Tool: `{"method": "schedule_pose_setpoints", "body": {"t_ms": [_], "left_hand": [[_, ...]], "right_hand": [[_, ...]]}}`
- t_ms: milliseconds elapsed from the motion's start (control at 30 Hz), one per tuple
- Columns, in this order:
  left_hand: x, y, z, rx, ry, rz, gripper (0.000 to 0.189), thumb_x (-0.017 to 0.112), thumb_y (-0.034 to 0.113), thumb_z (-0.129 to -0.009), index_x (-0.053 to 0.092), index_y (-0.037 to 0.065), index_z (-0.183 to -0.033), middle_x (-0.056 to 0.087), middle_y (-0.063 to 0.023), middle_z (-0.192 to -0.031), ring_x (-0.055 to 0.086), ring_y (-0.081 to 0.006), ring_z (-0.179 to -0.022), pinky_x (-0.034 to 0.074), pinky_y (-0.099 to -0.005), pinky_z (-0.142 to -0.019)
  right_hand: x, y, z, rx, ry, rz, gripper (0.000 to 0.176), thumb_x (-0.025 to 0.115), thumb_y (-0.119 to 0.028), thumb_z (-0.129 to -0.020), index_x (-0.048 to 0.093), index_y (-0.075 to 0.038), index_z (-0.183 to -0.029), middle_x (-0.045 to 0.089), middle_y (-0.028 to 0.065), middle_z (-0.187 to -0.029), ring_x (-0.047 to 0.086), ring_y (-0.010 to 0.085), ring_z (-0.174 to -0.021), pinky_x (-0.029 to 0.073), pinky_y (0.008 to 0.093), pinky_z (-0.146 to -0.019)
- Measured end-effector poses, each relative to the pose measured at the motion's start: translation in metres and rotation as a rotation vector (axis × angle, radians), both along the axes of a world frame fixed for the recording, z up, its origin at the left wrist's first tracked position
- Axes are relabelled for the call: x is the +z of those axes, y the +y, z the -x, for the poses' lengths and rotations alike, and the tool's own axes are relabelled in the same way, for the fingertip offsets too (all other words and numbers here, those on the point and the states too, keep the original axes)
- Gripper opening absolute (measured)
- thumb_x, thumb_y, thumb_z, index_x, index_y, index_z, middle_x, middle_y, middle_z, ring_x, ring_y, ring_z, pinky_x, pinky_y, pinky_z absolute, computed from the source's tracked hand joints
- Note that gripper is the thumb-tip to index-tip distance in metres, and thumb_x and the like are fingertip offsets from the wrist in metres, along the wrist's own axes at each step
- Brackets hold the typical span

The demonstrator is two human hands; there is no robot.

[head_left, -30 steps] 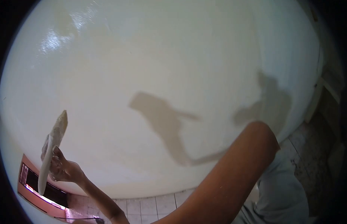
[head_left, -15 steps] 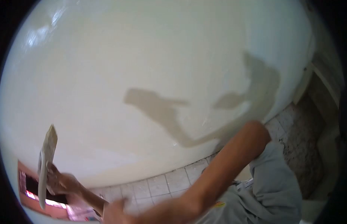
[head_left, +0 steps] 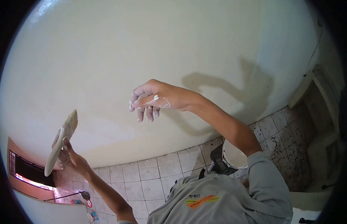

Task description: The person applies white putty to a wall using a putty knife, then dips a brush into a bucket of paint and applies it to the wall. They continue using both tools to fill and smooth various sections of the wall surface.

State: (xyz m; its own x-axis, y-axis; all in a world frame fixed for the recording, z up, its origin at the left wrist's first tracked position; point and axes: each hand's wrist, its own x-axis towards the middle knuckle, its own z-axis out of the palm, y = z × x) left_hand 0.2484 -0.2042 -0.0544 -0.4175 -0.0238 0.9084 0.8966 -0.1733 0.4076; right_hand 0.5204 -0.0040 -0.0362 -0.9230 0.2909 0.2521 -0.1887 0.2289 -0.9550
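My left hand (head_left: 73, 159) is wrapped around a flat putty-smeared tool (head_left: 64, 139), seen almost edge-on at the lower left. Pale paste lies thick along its edge, and its exact kind cannot be made out. In front of the pale wall (head_left: 151, 41), my right hand (head_left: 153, 99) hangs with its fingers loosely bent and apart. White paste coats its fingertips and dots the thumb; no tool shows in it. Whether the right hand touches the wall is hard to judge, though its shadow falls to the right of it.
A white bucket (head_left: 234, 156) stands on the tiled floor (head_left: 148, 170) beside a black object (head_left: 221, 160). Dark specks litter the tiles at right, near a pale ledge (head_left: 306, 87). At lower left are a reddish-framed opening (head_left: 28, 174) and a long-handled tool (head_left: 84, 195).
My right hand has risen from the bottom edge, where it was blurred, to the middle before the wall. My left hand and its tool have shifted slightly right and up.
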Motion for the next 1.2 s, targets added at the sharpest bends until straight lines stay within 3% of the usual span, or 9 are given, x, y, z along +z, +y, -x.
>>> {"method": "schedule_pose_setpoints", "body": {"t_ms": [200, 233, 333, 533, 833, 900, 933, 1033, 1200], "left_hand": [[-0.049, -0.039, 0.056, -0.09, -0.051, 0.057, 0.025, 0.063, 0.009, -0.088, 0.061, -0.007, -0.106, 0.065, -0.0139, -0.101, 0.059, -0.0186, -0.091, 0.046, -0.0326, -0.085], [-0.01, -0.017, 0.051, -0.071, -0.037, 0.149, 0.025, 0.064, 0.01, -0.088, 0.061, -0.007, -0.107, 0.065, -0.0144, -0.101, 0.059, -0.0188, -0.091, 0.046, -0.0327, -0.085], [-0.012, -0.023, 0.077, -0.071, -0.091, 0.2, 0.026, 0.064, 0.01, -0.088, 0.061, -0.007, -0.107, 0.065, -0.015, -0.102, 0.059, -0.0193, -0.09, 0.047, -0.0342, -0.085], [-0.041, -0.023, 0.118, -0.166, -0.255, 0.275, 0.026, 0.064, 0.009, -0.088, 0.061, -0.008, -0.106, 0.064, -0.0147, -0.102, 0.059, -0.0198, -0.093, 0.046, -0.0362, -0.086], [-0.08, -0.009, 0.134, -0.33, -0.517, 0.317, 0.021, 0.061, 0.001, -0.087, 0.059, -0.011, -0.104, 0.064, -0.0146, -0.099, 0.059, -0.0177, -0.092, 0.048, -0.0316, -0.083], [-0.094, -0.004, 0.136, -0.394, -0.557, 0.302, 0.023, 0.061, 0.005, -0.088, 0.059, -0.01, -0.105, 0.064, -0.0147, -0.099, 0.059, -0.0178, -0.091, 0.048, -0.0314, -0.083], [-0.101, -0.004, 0.136, -0.449, -0.572, 0.289, 0.025, 0.061, 0.009, -0.088, 0.059, -0.009, -0.106, 0.064, -0.0147, -0.098, 0.059, -0.0181, -0.09, 0.048, -0.0315, -0.082], [-0.112, -0.004, 0.136, -0.561, -0.601, 0.27, 0.027, 0.064, 0.014, -0.087, 0.06, -0.009, -0.101, 0.063, -0.0137, -0.092, 0.057, -0.0177, -0.085, 0.048, -0.0314, -0.078], [-0.1, -0.023, 0.133, -0.437, -0.553, 0.377, 0.028, 0.069, 0.016, -0.082, 0.061, -0.01, -0.086, 0.06, -0.0115, -0.079, 0.053, -0.0159, -0.075, 0.045, -0.031, -0.07]], "right_hand": [[-0.005, -0.043, 0.052, -0.015, -0.033, -0.02, 0.029, 0.056, -0.026, -0.089, 0.061, 0.001, -0.095, 0.066, 0.0127, -0.079, 0.061, 0.0148, -0.062, 0.046, 0.0254, -0.055], [0.016, -0.012, 0.05, -0.002, -0.007, 0.034, 0.028, 0.055, -0.026, -0.09, 0.061, 0.001, -0.095, 0.066, 0.0126, -0.08, 0.061, 0.0148, -0.063, 0.046, 0.0256, -0.056], [0.011, -0.009, 0.078, -0.063, 0.035, -0.027, 0.024, 0.054, -0.021, -0.089, 0.061, 0.001, -0.096, 0.066, 0.0128, -0.081, 0.061, 0.0155, -0.063, 0.046, 0.027, -0.056], [0.002, -0.016, 0.134, -0.353, -0.168, -0.564, 0.021, 0.054, -0.001, -0.074, 0.061, -0.001, -0.093, 0.067, 0.0108, -0.076, 0.062, 0.0239, -0.067, 0.047, 0.0341, -0.061], [0.028, -0.066, 0.215, -0.557, -0.051, -1.032, 0.015, 0.06, 0.0, -0.066, 0.062, -0.001, -0.081, 0.064, 0.0144, -0.07, 0.064, 0.0317, -0.07, 0.049, 0.0429, -0.06], [0.051, -0.093, 0.237, -0.46, -0.022, -1.101, 0.012, 0.063, -0.004, -0.063, 0.062, -0.002, -0.074, 0.064, 0.0161, -0.068, 0.064, 0.0328, -0.066, 0.049, 0.0428, -0.054], [0.051, -0.106, 0.257, -0.484, 0.194, -1.124, 0.004, 0.064, -0.008, -0.059, 0.063, -0.006, -0.056, 0.061, 0.0154, -0.058, 0.065, 0.0294, -0.061, 0.048, 0.0422, -0.05], [0.071, -0.161, 0.287, -0.309, 0.289, -1.23, 0.009, 0.063, -0.016, -0.065, 0.065, -0.009, -0.061, 0.066, 0.0109, -0.068, 0.065, 0.0241, -0.068, 0.046, 0.0375, -0.057], [0.031, -0.191, 0.244, 0.088, 0.259, -0.875, 0.011, 0.057, -0.015, -0.072, 0.064, -0.006, -0.07, 0.065, 0.0095, -0.069, 0.064, 0.0279, -0.066, 0.047, 0.0392, -0.061]]}}
